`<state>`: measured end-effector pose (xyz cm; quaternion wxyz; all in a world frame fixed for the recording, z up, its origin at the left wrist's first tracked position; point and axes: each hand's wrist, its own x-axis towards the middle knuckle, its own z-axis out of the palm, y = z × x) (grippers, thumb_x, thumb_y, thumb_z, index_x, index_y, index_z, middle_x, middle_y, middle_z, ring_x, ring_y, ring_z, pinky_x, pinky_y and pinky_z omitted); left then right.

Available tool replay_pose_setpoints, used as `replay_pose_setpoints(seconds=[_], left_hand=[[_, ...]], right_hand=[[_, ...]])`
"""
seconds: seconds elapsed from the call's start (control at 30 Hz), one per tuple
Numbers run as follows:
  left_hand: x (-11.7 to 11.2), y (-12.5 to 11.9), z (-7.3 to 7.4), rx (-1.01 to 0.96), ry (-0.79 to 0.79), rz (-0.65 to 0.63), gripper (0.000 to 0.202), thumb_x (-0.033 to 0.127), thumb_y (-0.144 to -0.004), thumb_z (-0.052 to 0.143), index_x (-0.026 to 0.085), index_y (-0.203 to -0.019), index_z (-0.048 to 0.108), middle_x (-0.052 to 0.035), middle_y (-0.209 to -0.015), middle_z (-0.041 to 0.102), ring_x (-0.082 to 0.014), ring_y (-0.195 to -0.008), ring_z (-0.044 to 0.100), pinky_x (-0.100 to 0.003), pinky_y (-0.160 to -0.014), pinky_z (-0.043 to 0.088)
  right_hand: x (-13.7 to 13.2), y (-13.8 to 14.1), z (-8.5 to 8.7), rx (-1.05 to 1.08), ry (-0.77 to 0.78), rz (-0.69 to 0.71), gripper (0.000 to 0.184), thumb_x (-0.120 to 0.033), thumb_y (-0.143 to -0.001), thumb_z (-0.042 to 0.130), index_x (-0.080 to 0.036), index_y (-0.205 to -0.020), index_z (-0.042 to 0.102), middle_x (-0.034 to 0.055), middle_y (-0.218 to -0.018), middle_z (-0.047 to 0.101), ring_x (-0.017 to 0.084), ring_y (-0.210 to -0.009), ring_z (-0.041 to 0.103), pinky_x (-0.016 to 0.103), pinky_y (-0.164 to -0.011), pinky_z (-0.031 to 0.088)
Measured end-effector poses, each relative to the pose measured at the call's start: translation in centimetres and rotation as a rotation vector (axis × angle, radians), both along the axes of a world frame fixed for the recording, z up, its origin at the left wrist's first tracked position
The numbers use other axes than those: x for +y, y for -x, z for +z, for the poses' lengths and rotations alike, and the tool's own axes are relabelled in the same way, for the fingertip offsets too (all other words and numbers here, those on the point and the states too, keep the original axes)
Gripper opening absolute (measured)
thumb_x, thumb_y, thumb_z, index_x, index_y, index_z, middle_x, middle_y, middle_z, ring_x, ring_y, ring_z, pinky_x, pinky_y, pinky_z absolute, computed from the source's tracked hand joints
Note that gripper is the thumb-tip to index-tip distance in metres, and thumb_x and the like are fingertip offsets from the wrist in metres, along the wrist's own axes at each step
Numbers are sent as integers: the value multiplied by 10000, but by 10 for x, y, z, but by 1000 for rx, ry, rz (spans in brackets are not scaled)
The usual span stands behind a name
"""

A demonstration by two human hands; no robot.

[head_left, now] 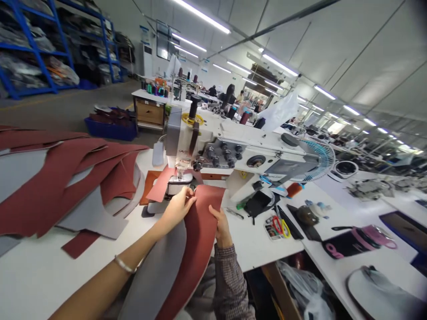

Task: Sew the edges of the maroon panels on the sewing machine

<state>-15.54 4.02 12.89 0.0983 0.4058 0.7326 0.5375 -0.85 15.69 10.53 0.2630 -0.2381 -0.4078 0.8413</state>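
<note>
A long curved piece of dark red leather [196,240] with a grey underside runs from my lap up to the needle area of a white sewing machine [213,146]. My left hand [178,206] pinches the piece's upper left edge just below the presser foot, fingers closed on it. On the right edge my right hand [220,226] grips the same piece, thumb on top. A bracelet circles my left wrist; a checked sleeve covers my right arm.
A stack of red and grey cut pieces [63,182] lies on the white table [50,271] to the left. Scissors [278,224], a black pouch and small tools lie right of the machine. A pink-lidded pot [373,235] stands farther right. Other people work in the background.
</note>
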Motion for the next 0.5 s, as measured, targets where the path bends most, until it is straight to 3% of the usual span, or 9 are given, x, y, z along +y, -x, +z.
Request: replay_pose_setpoints(seconds=[0.13, 0.27, 0.37, 0.5], left_hand=[[19, 7, 0, -182, -24, -96, 241, 453, -841, 588, 216, -884, 597, -17, -879, 689, -206, -815, 640, -313, -749, 475], [25, 13, 0, -243, -62, -60, 345, 528, -819, 582, 189, -815, 647, -20, -773, 690, -201, -732, 623, -299, -679, 470], [24, 22, -3, -297, -134, 27, 439, 602, -802, 574, 174, -802, 668, -44, -766, 713, -210, -725, 647, -305, -662, 504], [16, 39, -10, -332, -223, 187, 453, 613, -760, 624, 170, -800, 713, -71, -779, 742, -243, -779, 682, -341, -701, 550]], right_hand=[[34, 6, 16, -5, -77, 100, 469, -291, -634, 881, -134, -1041, 711, 92, -982, 773, 230, -806, 734, 327, -751, 583], [61, 36, 37, -64, -182, 107, 442, -385, -670, 855, -107, -987, 723, 102, -892, 770, 235, -800, 724, 301, -696, 557], [59, 67, 45, -43, -283, 53, 390, -361, -685, 819, -126, -980, 720, 84, -902, 769, 243, -825, 719, 316, -709, 555], [37, 97, 38, -96, -284, -38, 303, -322, -709, 762, -165, -965, 723, 50, -950, 766, 231, -848, 711, 312, -723, 558]])
